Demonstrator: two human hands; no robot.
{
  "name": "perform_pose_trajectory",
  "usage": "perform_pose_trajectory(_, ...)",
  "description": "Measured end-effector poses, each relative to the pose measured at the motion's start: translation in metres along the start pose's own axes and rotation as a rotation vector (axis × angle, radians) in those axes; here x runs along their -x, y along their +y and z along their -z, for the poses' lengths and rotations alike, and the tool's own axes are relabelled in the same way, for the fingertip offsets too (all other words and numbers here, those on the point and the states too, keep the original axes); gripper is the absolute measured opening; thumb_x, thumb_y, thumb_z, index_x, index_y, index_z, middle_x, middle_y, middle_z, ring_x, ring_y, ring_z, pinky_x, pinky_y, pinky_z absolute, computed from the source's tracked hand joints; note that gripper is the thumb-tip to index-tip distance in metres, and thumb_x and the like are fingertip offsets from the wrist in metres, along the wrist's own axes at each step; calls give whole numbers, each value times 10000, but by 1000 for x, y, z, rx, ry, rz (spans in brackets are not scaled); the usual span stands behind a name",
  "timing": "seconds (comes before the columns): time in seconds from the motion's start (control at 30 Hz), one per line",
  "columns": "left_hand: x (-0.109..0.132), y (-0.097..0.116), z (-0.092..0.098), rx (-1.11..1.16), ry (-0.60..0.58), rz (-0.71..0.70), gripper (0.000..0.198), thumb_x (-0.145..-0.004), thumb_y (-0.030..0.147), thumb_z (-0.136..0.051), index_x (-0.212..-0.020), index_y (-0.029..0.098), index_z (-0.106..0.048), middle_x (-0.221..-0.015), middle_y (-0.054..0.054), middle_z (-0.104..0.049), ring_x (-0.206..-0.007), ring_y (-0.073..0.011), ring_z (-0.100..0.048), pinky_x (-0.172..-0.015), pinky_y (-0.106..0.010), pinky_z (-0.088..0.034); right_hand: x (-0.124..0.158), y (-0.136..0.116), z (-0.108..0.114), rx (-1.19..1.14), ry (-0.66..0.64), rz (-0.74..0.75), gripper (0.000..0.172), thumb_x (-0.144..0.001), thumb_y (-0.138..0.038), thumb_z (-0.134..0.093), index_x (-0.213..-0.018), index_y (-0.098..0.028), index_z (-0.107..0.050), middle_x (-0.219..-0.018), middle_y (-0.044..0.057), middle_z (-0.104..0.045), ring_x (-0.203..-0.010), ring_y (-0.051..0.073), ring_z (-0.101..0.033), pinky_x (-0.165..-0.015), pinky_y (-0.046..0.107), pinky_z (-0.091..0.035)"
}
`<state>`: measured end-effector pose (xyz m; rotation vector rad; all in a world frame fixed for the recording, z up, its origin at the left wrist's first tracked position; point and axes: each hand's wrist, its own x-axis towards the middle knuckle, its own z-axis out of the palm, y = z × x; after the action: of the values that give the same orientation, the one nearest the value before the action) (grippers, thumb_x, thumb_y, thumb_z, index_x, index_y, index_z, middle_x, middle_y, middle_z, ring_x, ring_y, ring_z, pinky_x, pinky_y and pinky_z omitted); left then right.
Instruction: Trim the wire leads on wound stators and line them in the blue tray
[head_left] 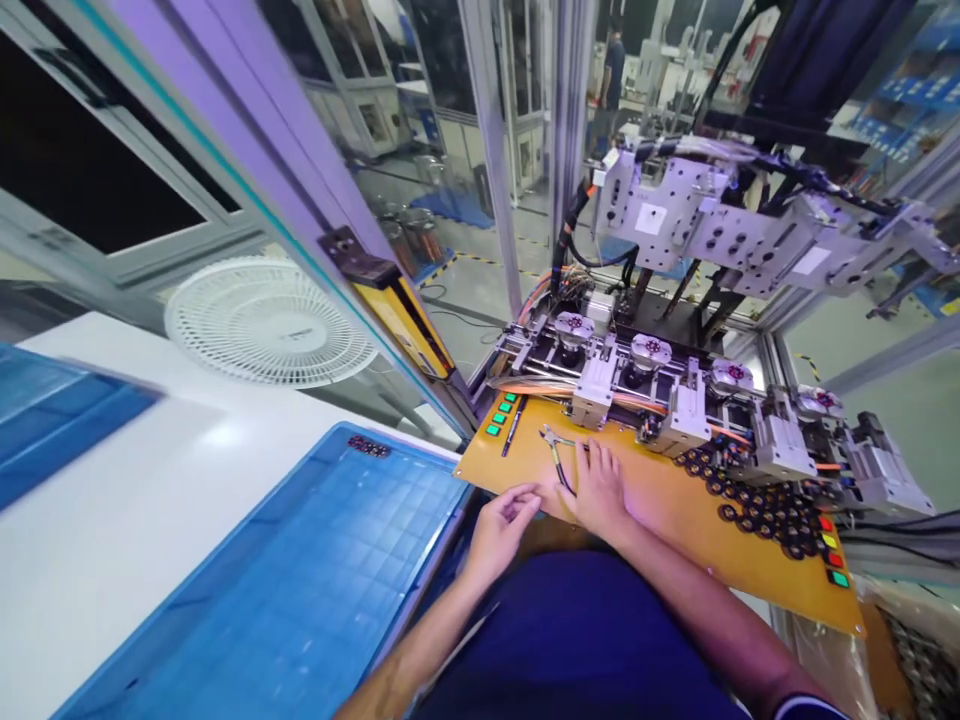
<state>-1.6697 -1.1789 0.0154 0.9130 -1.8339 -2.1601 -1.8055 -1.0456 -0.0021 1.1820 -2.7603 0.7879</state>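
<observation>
Left hand [501,535]: fingers loosely curled, thumb slightly apart, above the near edge of the orange-yellow flat surface [667,535]. Right hand [598,490]: palm down, fingers extended, slightly spread, beside steel pliers with yellow-and-black handles [553,442] lying on the surface; handle contact cannot be determined. Black round parts [780,512] cluster rightward.

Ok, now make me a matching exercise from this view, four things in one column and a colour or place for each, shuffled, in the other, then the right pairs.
Things:
1. Pliers
2. Fan
3. Dark pen-like rod
4. Black rings

Colours and places:
A. Beside the row of green buttons
B. Grouped near the red and yellow buttons
C. Right next to the right hand
D. White

Pairs: 1-C, 2-D, 3-A, 4-B
</observation>
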Motion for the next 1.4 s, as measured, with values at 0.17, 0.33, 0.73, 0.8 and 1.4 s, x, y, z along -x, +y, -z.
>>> perform_pose_trajectory(0.17,-18,9,-20,201,-176,36,690,-771,681,-674,-1165,114,-694,-1122,-197,-729,-970,-289,-711,-867,-416,-559,1,-2,35,-300,-65,74,412,-877,-295,-553,-1230,-91,-615,-1101,202,-663,-1037,321,-607,-941,529,-510)
perform_pose_trajectory(0.33,-28,42,-35,357,-395,-105,642,-824,660,-633,-1255,185,-675,-1322,-155,-647,-1255,-326,-579,-1094,-479,-427,3,-30,88,-648,-115,-22,525,-877,-395,-640,-1340,-168,-543,-1296,165,-606,-1225,298,-554,-1077,487,-441)
perform_pose_trajectory(0.73,-33,85,-40,33,-644,-454,793,-868,765,-426,-1364,169,-590,-1087,-180,-722,-960,-290,-713,-832,-427,-575,-15,-32,155,-1722,-710,-460,539,-898,-617,-549,-1208,-183,-623,-894,98,-689,-624,166,-640,-550,279,-530)
perform_pose_trajectory(0.8,-37,62,-34,-155,-405,-545,703,-902,705,-450,-1285,143,-629,-962,-149,-736,-769,-215,-709,-686,-325,-581,-39,-23,182,-1643,-625,-427,468,-894,-527,-620,-1231,-203,-614,-1006,101,-681,-759,184,-669,-679,310,-564)
perform_pose_trajectory(1.4,-80,-5,12,-1015,492,-819,220,-890,297,-692,-1039,146,-634,-834,-91,-681,-738,-236,-601,-689,-361,-427,-309,-52,225,-358,-1000,-653,235,-918,-204,-479,-722,-133,-589,-662,79,-661,-499,143,-626,-512,231,-571)
